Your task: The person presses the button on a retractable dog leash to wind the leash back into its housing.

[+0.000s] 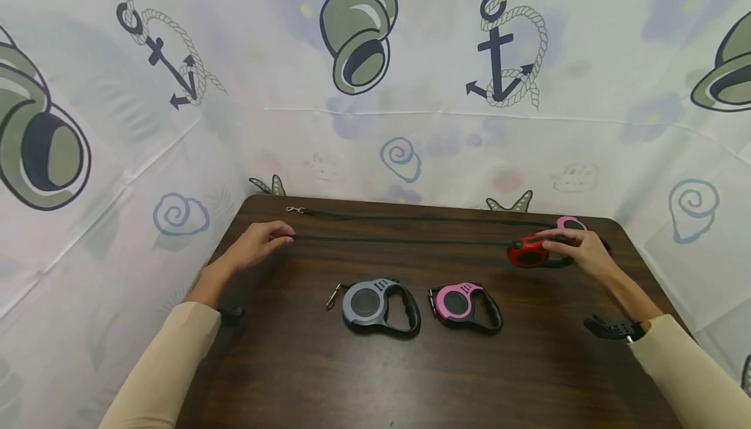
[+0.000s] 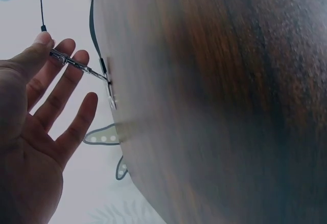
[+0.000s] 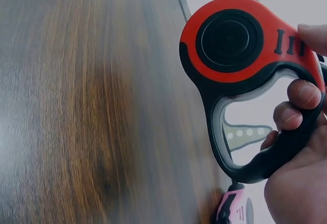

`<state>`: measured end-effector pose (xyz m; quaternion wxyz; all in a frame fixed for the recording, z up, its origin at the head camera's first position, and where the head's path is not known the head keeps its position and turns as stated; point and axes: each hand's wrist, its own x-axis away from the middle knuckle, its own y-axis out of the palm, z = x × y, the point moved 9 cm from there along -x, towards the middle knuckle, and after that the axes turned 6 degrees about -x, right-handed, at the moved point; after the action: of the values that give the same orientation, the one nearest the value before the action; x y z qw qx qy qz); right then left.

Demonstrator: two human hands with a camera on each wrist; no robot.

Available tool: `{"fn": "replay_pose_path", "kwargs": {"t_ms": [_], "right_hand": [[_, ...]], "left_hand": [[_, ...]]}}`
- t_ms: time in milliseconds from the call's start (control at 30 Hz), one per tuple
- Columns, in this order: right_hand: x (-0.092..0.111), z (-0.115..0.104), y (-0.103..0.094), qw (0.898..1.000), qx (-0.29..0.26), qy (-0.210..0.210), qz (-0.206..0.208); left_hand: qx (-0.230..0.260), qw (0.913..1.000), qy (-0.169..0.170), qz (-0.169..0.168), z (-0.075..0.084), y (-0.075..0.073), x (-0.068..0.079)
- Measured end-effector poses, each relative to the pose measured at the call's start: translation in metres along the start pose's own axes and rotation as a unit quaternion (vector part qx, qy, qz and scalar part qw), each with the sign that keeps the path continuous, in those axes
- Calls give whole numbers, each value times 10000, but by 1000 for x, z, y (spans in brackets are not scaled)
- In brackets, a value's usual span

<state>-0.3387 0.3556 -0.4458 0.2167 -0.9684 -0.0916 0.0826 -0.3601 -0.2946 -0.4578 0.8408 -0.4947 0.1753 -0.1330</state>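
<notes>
My left hand (image 1: 258, 244) pinches the end of a black leash cord (image 1: 399, 241) between thumb and finger, its other fingers spread. From that pinch juts the cord's silver metal clip (image 2: 76, 65). At the right, my right hand (image 1: 577, 253) grips the black looped handle of a red retractable leash (image 1: 524, 256), fingers through the loop and thumb at the top. The cord runs straight and taut from the red case to my left hand, above the table. Behind it, a second black cord (image 1: 411, 218) stretches from a pink leash (image 1: 569, 222) to a silver clip (image 1: 296, 210).
On the dark wooden table (image 1: 352, 377), a grey retractable leash (image 1: 352, 305) lies with its clip at its left. Beside it on the right is another pink leash (image 1: 447, 298). A patterned cloth (image 1: 281, 135) hangs behind the table and at its sides.
</notes>
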Motion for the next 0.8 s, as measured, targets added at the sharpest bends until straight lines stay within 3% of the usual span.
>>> {"fn": "replay_pose_path", "kwargs": {"t_ms": [300,600,800], "right_hand": [[-5,-11,12,9995,63,-275,-160],[-9,-14,24,9990,346,-212,-172],[-13,-22,33,9978,192,-554,-297]], "left_hand": [[-66,10000,42,23,14,1,-4],[-161,9997,190,66,30,4,-10],[-264,9991,259,183,38,3,-13]]}}
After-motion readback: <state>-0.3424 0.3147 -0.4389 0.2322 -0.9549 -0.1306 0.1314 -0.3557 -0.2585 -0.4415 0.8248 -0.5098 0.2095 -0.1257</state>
